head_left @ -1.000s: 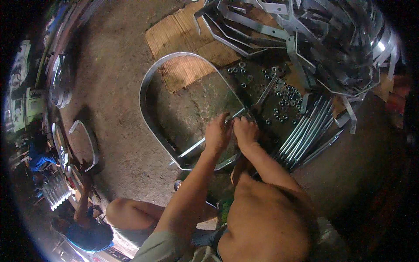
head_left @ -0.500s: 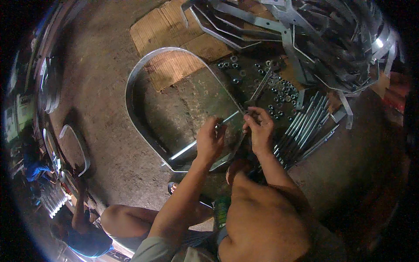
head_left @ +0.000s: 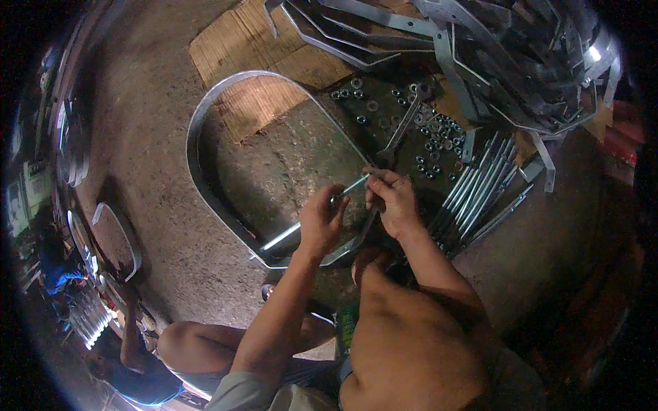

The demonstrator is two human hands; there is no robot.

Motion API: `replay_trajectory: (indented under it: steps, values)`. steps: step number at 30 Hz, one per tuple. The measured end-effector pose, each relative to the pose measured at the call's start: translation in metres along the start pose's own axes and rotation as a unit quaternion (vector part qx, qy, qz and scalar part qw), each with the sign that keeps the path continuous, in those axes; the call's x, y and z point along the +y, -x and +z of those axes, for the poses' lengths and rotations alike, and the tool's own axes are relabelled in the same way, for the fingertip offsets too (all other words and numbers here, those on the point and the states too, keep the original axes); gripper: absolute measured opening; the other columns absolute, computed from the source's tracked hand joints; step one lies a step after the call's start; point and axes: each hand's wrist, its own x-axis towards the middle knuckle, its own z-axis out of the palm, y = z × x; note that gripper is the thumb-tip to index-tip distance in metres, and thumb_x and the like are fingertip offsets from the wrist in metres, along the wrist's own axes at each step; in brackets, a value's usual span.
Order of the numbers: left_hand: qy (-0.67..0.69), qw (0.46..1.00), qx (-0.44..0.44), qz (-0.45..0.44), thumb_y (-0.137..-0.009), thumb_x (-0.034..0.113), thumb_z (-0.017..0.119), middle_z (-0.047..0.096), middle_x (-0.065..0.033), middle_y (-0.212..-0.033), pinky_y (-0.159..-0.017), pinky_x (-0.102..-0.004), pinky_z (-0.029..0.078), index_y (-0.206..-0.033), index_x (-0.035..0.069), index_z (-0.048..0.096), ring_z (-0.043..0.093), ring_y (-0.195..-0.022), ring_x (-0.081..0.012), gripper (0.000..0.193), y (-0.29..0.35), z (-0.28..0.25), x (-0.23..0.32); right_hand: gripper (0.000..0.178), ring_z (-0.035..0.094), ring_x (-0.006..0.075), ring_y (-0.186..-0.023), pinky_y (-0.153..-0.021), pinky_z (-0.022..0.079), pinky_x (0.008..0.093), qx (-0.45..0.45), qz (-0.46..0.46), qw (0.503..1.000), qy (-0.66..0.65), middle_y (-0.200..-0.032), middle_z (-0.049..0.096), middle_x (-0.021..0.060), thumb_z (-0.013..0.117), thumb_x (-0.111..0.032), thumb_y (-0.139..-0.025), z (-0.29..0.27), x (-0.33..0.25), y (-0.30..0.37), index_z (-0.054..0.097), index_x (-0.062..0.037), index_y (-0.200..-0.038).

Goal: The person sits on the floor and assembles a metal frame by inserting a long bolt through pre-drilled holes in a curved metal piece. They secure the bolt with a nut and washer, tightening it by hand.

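Note:
A large bent metal band (head_left: 194, 130), shaped like a rounded hoop with angled corners, rests in front of me. A threaded steel rod (head_left: 282, 237) crosses it from the lower left corner to its right side. My left hand (head_left: 321, 220) is closed round the rod near its right part, where a small dark piece like a nut shows at the fingertips. With thumb and fingers pinched, my right hand (head_left: 395, 204) grips the band's right side where the rod's end meets it. Its fingers hide that joint. Just beyond lies a wrench (head_left: 400, 130).
Loose nuts and washers (head_left: 439, 133) lie on the floor beyond my right hand. Several threaded rods (head_left: 473, 192) are bunched at the right. A heap of bent metal straps (head_left: 521, 61) fills the far right, beside flattened cardboard (head_left: 236, 44). Another person (head_left: 137, 373) sits at lower left.
The view has shifted slightly, so most things sit a little further left. My right fingers have come closer to the rod's end. The left hand keeps its hold on the rod.

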Motion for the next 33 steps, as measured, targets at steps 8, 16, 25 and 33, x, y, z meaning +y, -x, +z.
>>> replay_trajectory:
  steps: [8,16,25,33]
  values:
    - [0.0,0.996,-0.092,-0.006,-0.088,0.008,0.065,0.066,-0.012,-0.101,-0.073,-0.0351,0.052,-0.127,0.015,0.057,0.065,-0.087,-0.0235,0.04,0.0,0.001,0.002,0.019,0.063,0.0184,-0.082,-0.078,0.049,0.0324,0.11,-0.113,0.939,0.304,-0.085,0.068,0.0064,0.073,-0.012,-0.083,-0.02,0.026,0.007,0.07,-0.0017,-0.099]
    - [-0.11,0.988,-0.077,0.077,-0.089,0.018,0.062,0.064,-0.015,-0.1,-0.07,-0.0469,0.051,-0.126,0.021,0.057,0.063,-0.085,-0.0393,0.038,-0.009,0.008,-0.019,0.029,0.061,0.0182,-0.085,-0.079,0.049,0.032,0.125,-0.171,0.884,0.417,-0.103,0.065,0.0082,0.067,-0.006,-0.084,-0.028,0.008,-0.022,0.064,-0.0042,-0.112]
    - [-0.125,0.991,-0.049,0.0,-0.087,0.042,0.066,0.066,-0.017,-0.095,-0.068,-0.0486,0.051,-0.11,0.013,0.059,0.065,-0.083,-0.0403,0.038,-0.017,0.006,0.003,0.022,0.064,0.0219,-0.097,-0.086,0.048,0.0334,0.072,-0.142,0.879,0.449,-0.104,0.068,0.0094,0.062,-0.003,-0.088,-0.019,0.001,-0.028,0.065,-0.0032,-0.109]
    - [-0.062,0.997,-0.05,0.019,-0.079,0.014,0.07,0.062,-0.0201,-0.111,-0.082,-0.0454,0.051,-0.117,0.005,0.057,0.061,-0.099,-0.0405,0.041,-0.031,0.013,-0.018,0.021,0.064,0.0242,-0.096,-0.086,0.049,0.0347,0.109,-0.138,0.873,0.454,-0.103,0.068,0.0121,0.064,-0.006,-0.087,-0.032,0.013,-0.03,0.066,-0.004,-0.108]
